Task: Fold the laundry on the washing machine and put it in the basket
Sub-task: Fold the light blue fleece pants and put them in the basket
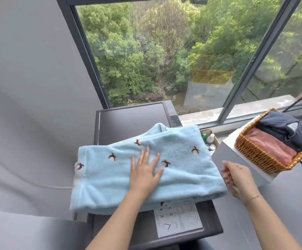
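The left hand (145, 170) is pressing spread fingers on the blue towel (146, 168); the right hand (236, 175) is curling, seemingly pinching its edge. Overhanging cloth could slide off the washing machine (128, 120).

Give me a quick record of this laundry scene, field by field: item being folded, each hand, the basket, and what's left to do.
item: light blue towel lying on washing machine
left hand: flat on the towel, fingers straight
right hand: at the towel's right edge, fingers curled; grip unclear
basket: wicker, holds folded pink and dark blue laundry
remaining: towel not yet in basket
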{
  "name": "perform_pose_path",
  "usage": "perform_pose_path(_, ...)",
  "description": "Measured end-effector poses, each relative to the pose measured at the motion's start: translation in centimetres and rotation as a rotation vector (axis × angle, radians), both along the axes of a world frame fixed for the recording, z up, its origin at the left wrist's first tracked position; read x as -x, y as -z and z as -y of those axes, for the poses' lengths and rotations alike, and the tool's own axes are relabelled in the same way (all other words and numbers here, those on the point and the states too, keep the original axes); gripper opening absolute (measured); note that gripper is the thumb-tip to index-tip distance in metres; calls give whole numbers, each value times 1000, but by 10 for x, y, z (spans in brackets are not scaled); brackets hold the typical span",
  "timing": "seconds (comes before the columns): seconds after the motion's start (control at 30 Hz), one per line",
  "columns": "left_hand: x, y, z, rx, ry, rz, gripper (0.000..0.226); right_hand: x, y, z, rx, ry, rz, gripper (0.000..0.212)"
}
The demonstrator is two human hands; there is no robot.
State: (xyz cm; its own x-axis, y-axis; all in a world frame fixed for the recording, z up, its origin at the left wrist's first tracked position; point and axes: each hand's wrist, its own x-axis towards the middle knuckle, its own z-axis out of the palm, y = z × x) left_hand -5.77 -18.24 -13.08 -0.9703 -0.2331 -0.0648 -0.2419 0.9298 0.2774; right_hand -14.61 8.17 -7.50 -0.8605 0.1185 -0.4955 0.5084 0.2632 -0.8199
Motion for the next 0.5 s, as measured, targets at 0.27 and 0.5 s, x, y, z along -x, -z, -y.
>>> perform_pose_path(0.27,2,30,-8,97,-16,50,67,23,29,6,-35,-426,134,41)
perform_pose_path(0.5,20,27,-32,76,-221,89,75,4,56,6,93,-273,-25,19)
